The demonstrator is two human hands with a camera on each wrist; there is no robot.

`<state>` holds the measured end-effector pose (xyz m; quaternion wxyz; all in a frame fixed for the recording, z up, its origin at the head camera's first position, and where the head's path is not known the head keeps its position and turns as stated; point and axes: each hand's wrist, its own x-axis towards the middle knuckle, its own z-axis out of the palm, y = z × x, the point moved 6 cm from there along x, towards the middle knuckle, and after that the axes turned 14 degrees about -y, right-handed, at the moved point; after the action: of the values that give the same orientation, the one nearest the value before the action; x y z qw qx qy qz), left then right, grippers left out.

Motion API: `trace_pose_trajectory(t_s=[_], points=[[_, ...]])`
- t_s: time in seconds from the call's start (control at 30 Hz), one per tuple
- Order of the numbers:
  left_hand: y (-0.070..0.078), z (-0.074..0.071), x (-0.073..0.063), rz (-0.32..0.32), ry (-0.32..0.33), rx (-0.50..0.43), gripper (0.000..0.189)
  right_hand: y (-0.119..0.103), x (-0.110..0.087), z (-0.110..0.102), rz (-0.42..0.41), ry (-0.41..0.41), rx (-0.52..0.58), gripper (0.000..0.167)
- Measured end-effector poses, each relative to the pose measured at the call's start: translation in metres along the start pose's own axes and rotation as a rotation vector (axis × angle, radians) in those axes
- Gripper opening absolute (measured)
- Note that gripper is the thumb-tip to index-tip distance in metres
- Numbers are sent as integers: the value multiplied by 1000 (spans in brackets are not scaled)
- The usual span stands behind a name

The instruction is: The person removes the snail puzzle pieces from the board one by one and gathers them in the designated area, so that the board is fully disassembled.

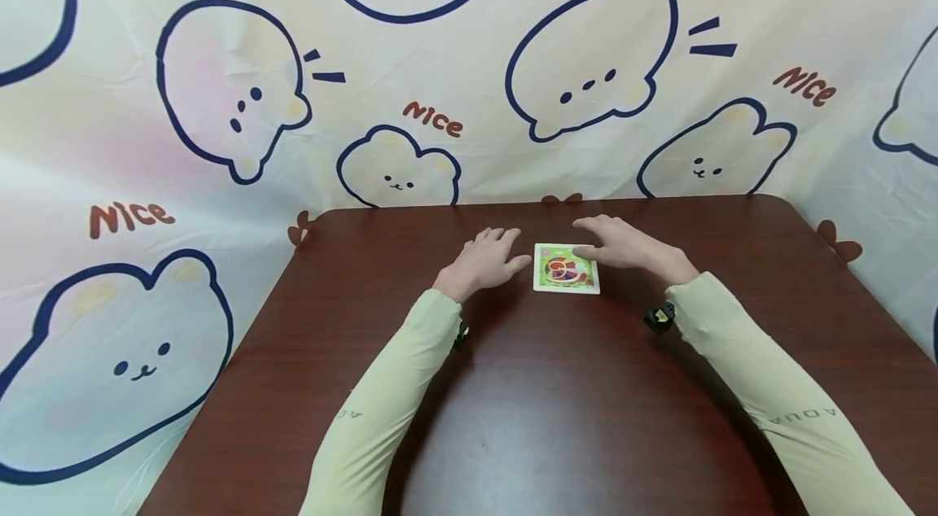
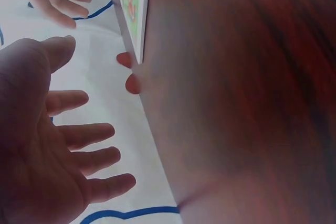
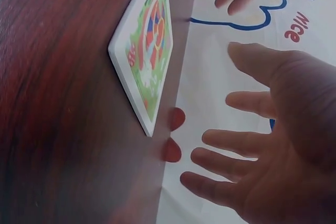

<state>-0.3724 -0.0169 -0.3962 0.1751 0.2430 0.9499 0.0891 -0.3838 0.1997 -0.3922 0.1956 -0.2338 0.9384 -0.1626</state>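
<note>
A thin square board (image 1: 566,270) with a white border and a green, red and blue picture lies flat on the table, between the two hands. To its left is my left hand (image 1: 484,262), fingers spread and holding nothing. My right hand (image 1: 623,244) hovers at the board's upper right, its thumb overlapping the corner in the head view. In the right wrist view the board (image 3: 149,45) shows a thick white edge, and the right hand's fingers (image 3: 231,142) are extended with nothing in them. The left wrist view has the left fingers (image 2: 92,135) straight and apart.
The dark brown wooden table (image 1: 542,402) reaches back to a pale curtain (image 1: 469,52) printed with cartoon bears and the word "Nice". More curtain hangs at both sides. Each forearm wears a light sleeve (image 1: 388,394), with a small black device (image 1: 660,318) at the right wrist.
</note>
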Motion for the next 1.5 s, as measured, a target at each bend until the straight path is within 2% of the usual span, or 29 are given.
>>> trace_pose_trajectory(t_s=[0.2,0.47,0.63,0.73,1.1,1.3,1.5], points=[[6,7,9,-6,-36,34,68,0,6,8,1,-48,25,71],[14,23,18,-44,-98,218,69,-3,16,20,-6,-107,36,68],[17,30,18,-59,-143,259,72,-4,20,26,33,-123,-3,66],[18,31,17,-52,-153,249,73,-4,21,27,49,-123,-26,66],[16,34,19,-55,-194,232,71,-15,25,35,30,-187,-23,67],[13,37,17,-71,-245,192,72,-18,28,37,27,-176,-50,56],[11,36,15,-71,-259,143,75,-27,29,36,34,-142,-110,48]])
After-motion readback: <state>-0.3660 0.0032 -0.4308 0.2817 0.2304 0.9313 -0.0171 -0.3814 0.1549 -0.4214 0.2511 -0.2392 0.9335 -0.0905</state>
